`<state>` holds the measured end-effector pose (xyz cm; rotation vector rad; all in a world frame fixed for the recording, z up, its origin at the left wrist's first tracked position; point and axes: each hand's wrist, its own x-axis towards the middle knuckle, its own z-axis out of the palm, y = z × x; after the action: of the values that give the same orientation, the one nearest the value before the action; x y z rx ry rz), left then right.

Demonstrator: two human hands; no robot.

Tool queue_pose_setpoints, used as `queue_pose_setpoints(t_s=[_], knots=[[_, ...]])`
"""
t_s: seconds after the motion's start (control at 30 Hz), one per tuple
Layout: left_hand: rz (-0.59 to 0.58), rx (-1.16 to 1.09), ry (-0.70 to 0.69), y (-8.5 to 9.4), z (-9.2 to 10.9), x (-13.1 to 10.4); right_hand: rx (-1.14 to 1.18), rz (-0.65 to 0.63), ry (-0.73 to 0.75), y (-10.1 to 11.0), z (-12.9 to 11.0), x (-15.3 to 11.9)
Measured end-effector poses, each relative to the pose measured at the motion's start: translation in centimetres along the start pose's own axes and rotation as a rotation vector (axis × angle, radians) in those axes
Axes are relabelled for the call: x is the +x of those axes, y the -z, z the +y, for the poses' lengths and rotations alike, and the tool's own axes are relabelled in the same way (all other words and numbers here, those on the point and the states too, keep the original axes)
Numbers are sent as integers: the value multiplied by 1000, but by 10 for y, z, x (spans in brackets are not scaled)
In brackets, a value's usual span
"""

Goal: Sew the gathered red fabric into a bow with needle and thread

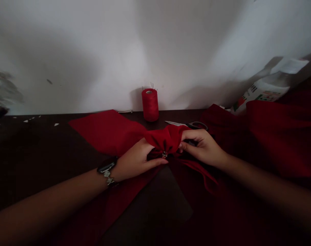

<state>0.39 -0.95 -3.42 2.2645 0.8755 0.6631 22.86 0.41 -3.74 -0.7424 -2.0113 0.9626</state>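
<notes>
A piece of red fabric (168, 135) is gathered into puckers between my two hands, in the middle of the head view. A small metal piece (165, 154), perhaps a clip, shows at the pinched spot; its exact kind is unclear. My left hand (140, 157) grips the bunched cloth from the left, with the thumb beside the metal piece and the other fingers hidden under the folds. From the right, my right hand (202, 147) pinches the edge of the same cloth between thumb and forefinger.
A spool of red thread (150, 105) with several pins on top stands by the wall. Scissors (187, 125) lie behind my right hand. A white-capped bottle (268, 89) leans at the right near more red fabric (283, 133). White scraps (56, 124) lie on the dark table (29, 164).
</notes>
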Motion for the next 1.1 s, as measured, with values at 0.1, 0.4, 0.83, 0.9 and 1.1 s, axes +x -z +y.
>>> queue_pose_setpoints(t_s=[0.1,0.4,0.83,0.9,1.1], knots=[[-27,63,-11,-1,-2,0,-36,-18,32,-2,-3,0],[-19,2,-14,-3,-2,-2,-99,36,127,-9,-7,-2],[11,12,-4,-4,-4,-4,-145,23,145,-5,-12,-1],[3,2,-13,-4,-4,-4,-152,31,150,-6,-11,-2],[11,13,3,0,1,-2,-214,106,127,-6,-12,-5]])
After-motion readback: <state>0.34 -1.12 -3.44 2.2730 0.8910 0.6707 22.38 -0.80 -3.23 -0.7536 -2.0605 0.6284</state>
